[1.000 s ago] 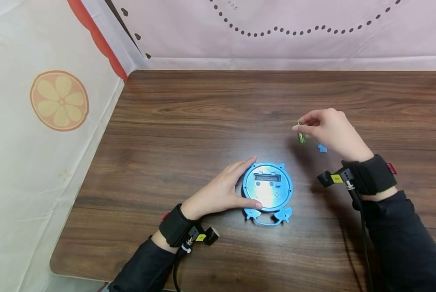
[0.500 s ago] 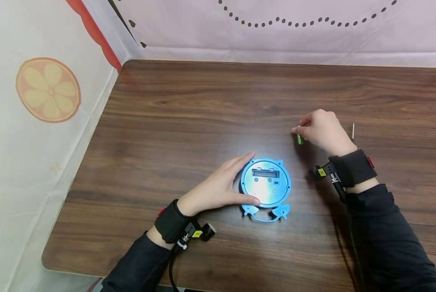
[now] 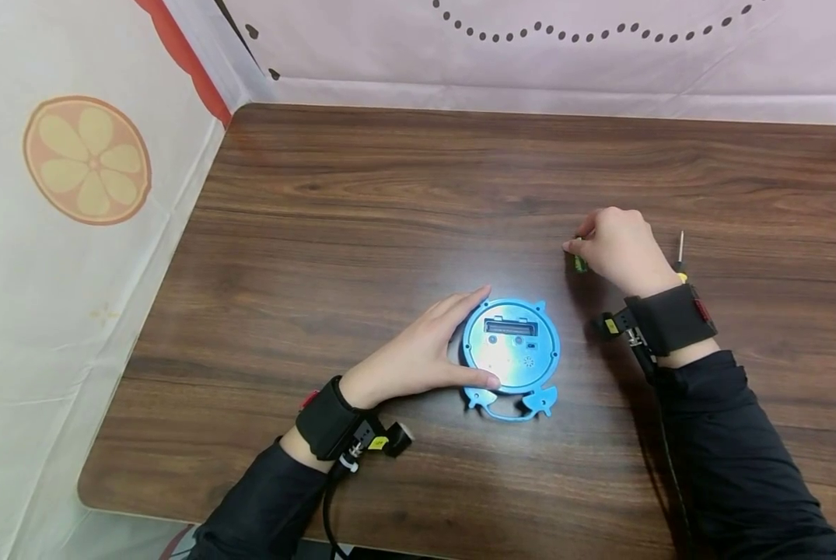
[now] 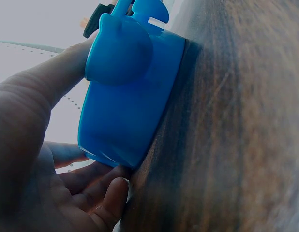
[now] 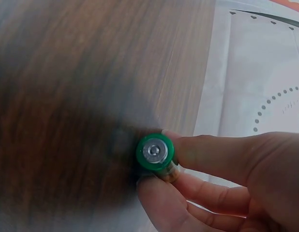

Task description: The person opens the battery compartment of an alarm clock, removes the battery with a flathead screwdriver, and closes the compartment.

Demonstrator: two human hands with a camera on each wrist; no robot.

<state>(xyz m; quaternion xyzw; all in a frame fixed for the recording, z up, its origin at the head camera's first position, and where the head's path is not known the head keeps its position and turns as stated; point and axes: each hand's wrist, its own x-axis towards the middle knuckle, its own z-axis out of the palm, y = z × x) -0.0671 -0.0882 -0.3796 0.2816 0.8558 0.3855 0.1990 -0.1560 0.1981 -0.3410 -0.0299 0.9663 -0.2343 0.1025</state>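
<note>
Wooden table (image 3: 390, 194), fabric backdrop behind & to the left. Blue round clock (image 3: 511, 351) lies face down near the front edge, battery slot up. Left hand (image 3: 418, 359) lies on its side against the clock's left rim, fingers straight & together on the far side, thumb along the near edge. Right hand (image 3: 617, 247), well apart to the right, knuckles up, thumb & fingers pinching a green battery (image 5: 156, 153) close above the tabletop. Small screwdriver (image 3: 680, 255) lies just right of that hand.
</note>
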